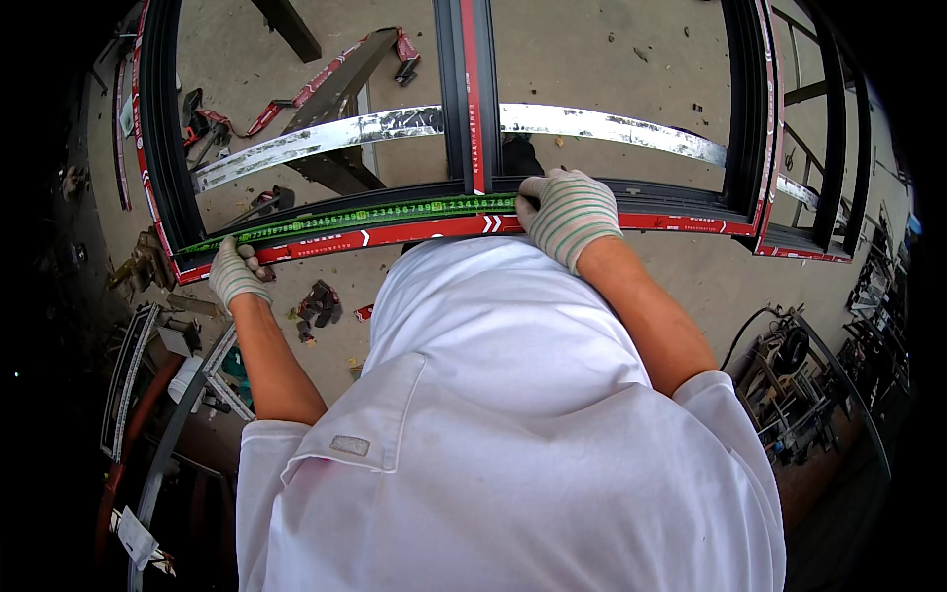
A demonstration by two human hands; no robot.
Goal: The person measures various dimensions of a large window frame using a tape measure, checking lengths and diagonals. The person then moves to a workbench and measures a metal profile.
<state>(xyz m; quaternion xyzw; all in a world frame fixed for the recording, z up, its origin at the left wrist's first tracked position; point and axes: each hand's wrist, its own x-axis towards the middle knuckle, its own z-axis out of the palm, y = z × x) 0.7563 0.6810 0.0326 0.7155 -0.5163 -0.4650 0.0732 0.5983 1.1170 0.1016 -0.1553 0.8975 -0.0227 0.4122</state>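
One green measuring tape [395, 213] along the black frame's [161, 109] near rail [651, 223]: left half spanned, right half not.
Your right hand [570, 212] grasps it by the mullion [452, 99]; your left hand [237, 273] touches it near the corner, pinch unclear.

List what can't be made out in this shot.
All in the head view:
- Right end of the green measuring tape: hidden by the gloved right hand.
- Tape's left end: too small and dim to tell whether it hooks the black-and-red frame.
- Frame's far side: cut off by the picture's upper edge.
- Person's legs: hidden by the white shirt.
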